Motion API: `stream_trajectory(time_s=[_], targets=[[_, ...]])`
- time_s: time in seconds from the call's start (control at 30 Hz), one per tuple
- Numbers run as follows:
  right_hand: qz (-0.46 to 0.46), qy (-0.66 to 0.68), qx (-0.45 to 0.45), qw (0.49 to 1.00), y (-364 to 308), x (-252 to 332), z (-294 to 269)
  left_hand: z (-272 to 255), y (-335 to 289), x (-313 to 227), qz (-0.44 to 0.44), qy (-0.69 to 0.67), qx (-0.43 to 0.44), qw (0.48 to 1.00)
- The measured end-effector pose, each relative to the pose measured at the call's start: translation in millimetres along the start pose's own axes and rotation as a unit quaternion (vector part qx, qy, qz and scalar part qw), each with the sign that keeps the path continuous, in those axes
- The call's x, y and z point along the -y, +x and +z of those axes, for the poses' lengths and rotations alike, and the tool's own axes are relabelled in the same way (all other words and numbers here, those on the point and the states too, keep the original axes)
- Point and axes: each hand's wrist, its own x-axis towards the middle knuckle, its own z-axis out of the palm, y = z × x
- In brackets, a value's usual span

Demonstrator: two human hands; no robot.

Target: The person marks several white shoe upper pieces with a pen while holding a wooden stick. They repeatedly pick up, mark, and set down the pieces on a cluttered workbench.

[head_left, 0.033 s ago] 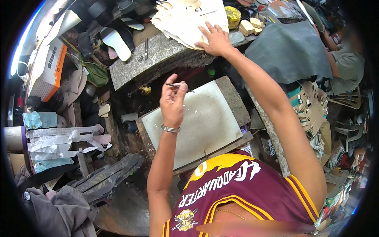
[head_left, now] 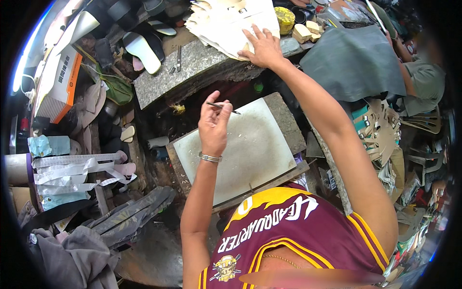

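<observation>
My left hand [head_left: 214, 126] is raised over the pale cutting board [head_left: 260, 149]. Its thumb and fingers pinch a slim, dark, pen-like tool [head_left: 234, 111], whose tip points right; the index finger sticks up. At the far side of the stone bench, my right hand [head_left: 264, 49] lies with fingers spread on a stack of cream paper sheets [head_left: 226, 26]. That hand grips nothing and presses flat near the stack's right edge. Small light scraps dot the board.
A short metal tool [head_left: 179, 59] and insoles [head_left: 143, 52] lie on the stone bench [head_left: 192, 72]. Wooden blocks [head_left: 303, 32] and a yellow tin [head_left: 285, 20] sit right of the papers. A dark sheet [head_left: 353, 62] lies before another person [head_left: 423, 79]. Paper strips [head_left: 67, 178] hang at left.
My left hand has shifted slightly to the right with the pen-like tool. My right hand stays on the papers.
</observation>
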Motion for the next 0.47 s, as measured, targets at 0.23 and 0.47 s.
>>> stream_trajectory(time_s=[0.23, 0.47], targets=[[-0.025, -0.006, 0.032, 0.999, 3, -3, -13, -4, 25, 18, -0.003, 0.056, 0.022, 0.998], [-0.065, -0.109, 0.092, 0.988, -23, 7, -22, -2, 58, 19, -0.100, 0.060, 0.059, 0.991]])
